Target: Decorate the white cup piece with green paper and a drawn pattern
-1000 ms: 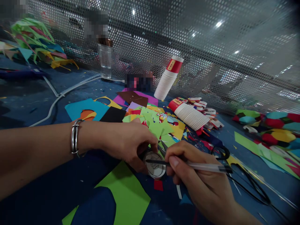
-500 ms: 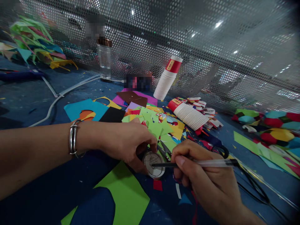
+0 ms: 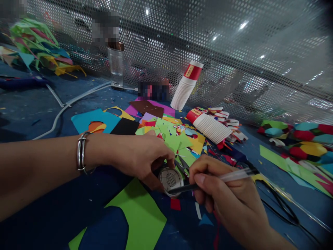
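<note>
My left hand (image 3: pixel 145 156), with a silver bangle at the wrist, grips a white paper cup (image 3: pixel 164 175) by its side between thumb and fingers. The cup's round end faces me and bears a dark line drawing of a circle filled with a grid. A pen (image 3: pixel 234 175) with a black front and clear barrel is pinched in my right hand (image 3: pixel 221 191). Its tip meets the lower left of the round end, below the grid. Scissors (image 3: pixel 182 166) lie just behind the cup, partly hidden by my right hand.
Green paper (image 3: pixel 140 211) lies in front, with coloured scraps (image 3: pixel 174 133) piled behind my hands. Beyond stand a leaning stack of paper cups (image 3: pixel 183 93), a second stack lying down (image 3: pixel 212 128) and a water bottle (image 3: pixel 116 67). Perforated metal mesh (image 3: pixel 234 52) borders the back.
The pen tip has moved down from the grid toward the lower edge of the round end, and the pen tilts more. The grid shows more lines. My left hand stays in place.
</note>
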{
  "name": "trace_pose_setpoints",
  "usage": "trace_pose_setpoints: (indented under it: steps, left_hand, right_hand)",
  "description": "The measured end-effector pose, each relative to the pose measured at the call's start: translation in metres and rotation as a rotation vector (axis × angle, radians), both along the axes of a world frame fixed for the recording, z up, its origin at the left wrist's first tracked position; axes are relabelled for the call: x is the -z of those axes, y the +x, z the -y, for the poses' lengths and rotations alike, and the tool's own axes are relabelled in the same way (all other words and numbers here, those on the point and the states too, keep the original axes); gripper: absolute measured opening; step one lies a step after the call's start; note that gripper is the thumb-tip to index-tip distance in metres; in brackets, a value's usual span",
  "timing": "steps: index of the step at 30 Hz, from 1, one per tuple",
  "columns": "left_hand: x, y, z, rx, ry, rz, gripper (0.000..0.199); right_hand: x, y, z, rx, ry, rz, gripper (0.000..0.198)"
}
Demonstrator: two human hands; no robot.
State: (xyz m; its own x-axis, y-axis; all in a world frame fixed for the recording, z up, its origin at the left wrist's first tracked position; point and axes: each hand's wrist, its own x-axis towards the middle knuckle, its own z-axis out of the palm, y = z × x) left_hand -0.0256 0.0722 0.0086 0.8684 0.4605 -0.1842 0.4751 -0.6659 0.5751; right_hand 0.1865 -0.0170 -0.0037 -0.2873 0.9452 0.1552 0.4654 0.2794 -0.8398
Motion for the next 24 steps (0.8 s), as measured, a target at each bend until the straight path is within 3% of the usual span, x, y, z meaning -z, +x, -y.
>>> trace_pose_setpoints:
  steps: [8,16,24]
  left_hand:
    - [0.000,0.001,0.000,0.003,-0.015,-0.002,0.048]
    - [0.002,0.000,-0.001,0.018,-0.047,0.021,0.046]
    - [0.001,0.000,-0.001,0.024,-0.072,0.017,0.044]
  right_hand:
    - [-0.005,0.002,-0.002,0.144,0.035,-0.060,0.021]
    - [0.000,0.009,-0.005,0.033,0.181,0.110,0.025]
    - [-0.003,0.011,-0.004,0.015,0.178,0.159,0.026]
